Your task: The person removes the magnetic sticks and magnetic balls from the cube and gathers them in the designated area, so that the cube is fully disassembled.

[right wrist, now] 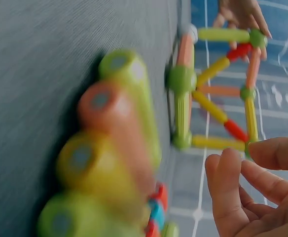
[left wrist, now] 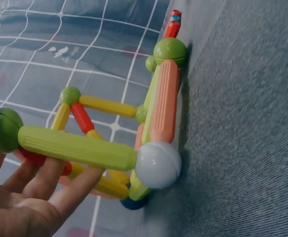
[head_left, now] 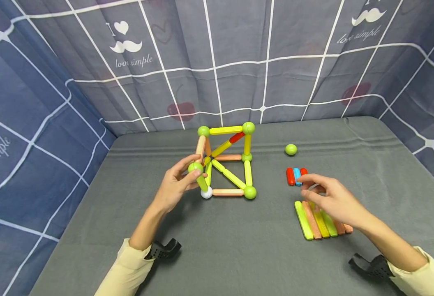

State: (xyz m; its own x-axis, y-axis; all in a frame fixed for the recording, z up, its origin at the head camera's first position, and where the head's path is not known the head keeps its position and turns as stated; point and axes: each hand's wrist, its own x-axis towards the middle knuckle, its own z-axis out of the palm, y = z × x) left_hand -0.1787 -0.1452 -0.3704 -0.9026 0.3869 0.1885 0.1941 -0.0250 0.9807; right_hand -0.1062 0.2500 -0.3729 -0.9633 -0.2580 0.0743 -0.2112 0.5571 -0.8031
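A frame of magnetic sticks and balls (head_left: 228,192) stands on the grey cloth. At its near left corner my left hand (head_left: 169,187) pinches a green ball (head_left: 195,166) between thumb and fingers. From that ball a light green stick (left wrist: 77,147) runs down to a white ball (left wrist: 159,165) on the cloth. My right hand (head_left: 329,199) hovers over a row of long sticks (head_left: 303,220), fingers loosely bent, nothing between them. In the right wrist view the sticks' ends lie beside the fingers, apart from them. A dark blue ball (left wrist: 134,201) sits low at the frame's back corner.
Short red and blue sticks (head_left: 290,176) lie just beyond the right hand. Farther back rests a loose green ball (head_left: 291,149). A checked grey-blue curtain (head_left: 239,90) rises behind the cloth and along both sides.
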